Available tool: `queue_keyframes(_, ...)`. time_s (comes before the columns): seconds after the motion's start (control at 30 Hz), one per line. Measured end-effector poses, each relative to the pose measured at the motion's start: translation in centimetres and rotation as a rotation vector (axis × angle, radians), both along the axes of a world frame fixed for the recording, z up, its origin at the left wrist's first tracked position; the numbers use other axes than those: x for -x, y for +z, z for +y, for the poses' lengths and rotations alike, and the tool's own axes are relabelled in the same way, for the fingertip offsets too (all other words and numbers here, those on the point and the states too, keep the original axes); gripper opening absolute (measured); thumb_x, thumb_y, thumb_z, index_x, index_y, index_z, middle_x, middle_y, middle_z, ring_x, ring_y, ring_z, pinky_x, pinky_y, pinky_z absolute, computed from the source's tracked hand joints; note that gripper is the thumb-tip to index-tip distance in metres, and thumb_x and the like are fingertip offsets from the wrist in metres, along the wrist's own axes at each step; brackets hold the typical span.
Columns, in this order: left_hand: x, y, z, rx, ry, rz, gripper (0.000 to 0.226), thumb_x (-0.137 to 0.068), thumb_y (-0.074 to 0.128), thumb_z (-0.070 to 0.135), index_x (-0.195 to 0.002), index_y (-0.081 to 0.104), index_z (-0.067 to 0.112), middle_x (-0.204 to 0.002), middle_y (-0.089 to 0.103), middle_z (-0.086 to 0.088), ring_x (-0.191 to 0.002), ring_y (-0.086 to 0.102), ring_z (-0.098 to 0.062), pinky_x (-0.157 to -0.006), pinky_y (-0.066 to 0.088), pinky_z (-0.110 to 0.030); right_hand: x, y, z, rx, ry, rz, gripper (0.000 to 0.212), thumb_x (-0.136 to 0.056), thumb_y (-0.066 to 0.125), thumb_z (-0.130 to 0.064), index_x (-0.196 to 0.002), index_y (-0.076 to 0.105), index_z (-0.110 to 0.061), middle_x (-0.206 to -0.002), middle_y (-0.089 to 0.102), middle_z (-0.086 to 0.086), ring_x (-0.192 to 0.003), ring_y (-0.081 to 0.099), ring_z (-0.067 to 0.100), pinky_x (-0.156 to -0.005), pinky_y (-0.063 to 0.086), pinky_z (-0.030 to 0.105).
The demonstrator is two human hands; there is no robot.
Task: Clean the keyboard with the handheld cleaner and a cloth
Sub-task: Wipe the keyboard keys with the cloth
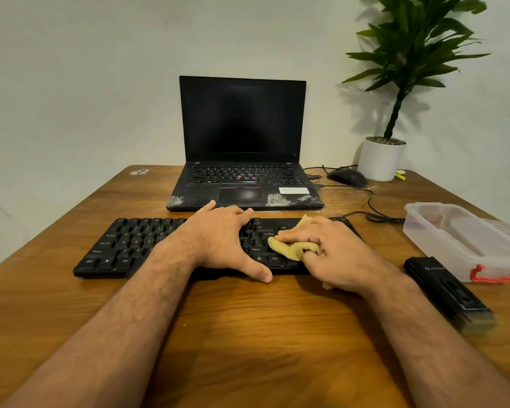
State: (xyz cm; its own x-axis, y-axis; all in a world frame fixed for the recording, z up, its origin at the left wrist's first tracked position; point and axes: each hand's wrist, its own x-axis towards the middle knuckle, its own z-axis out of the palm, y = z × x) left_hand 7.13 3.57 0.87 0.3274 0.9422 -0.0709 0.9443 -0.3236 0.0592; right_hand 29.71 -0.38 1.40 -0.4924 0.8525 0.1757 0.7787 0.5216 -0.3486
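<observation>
Grainy wooden table under black keyboard, left hand flat, right hand bunching soft yellow cloth.

The keyboard is black with white lettering, and the cloth on its right end is mustard yellow. Behind the keyboard, the laptop is black with a red dot among its keys and whitish scuffs, on a brown wood-grain table. Right of the keyboard lie a black cleaner and a clear box with a red latch; the plant is green in a white pot.
</observation>
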Motion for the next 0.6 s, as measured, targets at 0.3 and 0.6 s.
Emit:
queue_keyframes(0.3, 0.3, -0.2, 0.0, 0.003, -0.008, -0.046, 0.149, -0.040, 0.053, 0.102, -0.161, 0.014, 0.023, -0.163, 0.027, 0.008, -0.149, 0.026, -0.012, -0.126, -0.005, -0.045, -0.7, 0.0, 2.1, -0.369, -0.389, 0.448, 0.032, -0.098, 0.059, -0.017, -0.126, 0.063, -0.031, -0.123, 0.061, -0.006, -0.091, 0.058, -0.003, -0.076, 0.046, 0.005)
queue_keyframes(0.6, 0.1, -0.1, 0.0, 0.007, -0.002, -0.032, 0.147, -0.044, 0.056, 0.100, -0.161, 0.014, 0.023, -0.164, 0.025, 0.007, -0.150, 0.024, -0.012, -0.125, -0.007, -0.044, -0.4, -0.9, 2.8, -0.277, -0.402, 0.214, 0.024, -0.095, 0.060, -0.043, -0.116, 0.068, -0.036, -0.127, 0.056, -0.009, -0.122, 0.048, 0.009, -0.101, 0.035, 0.025)
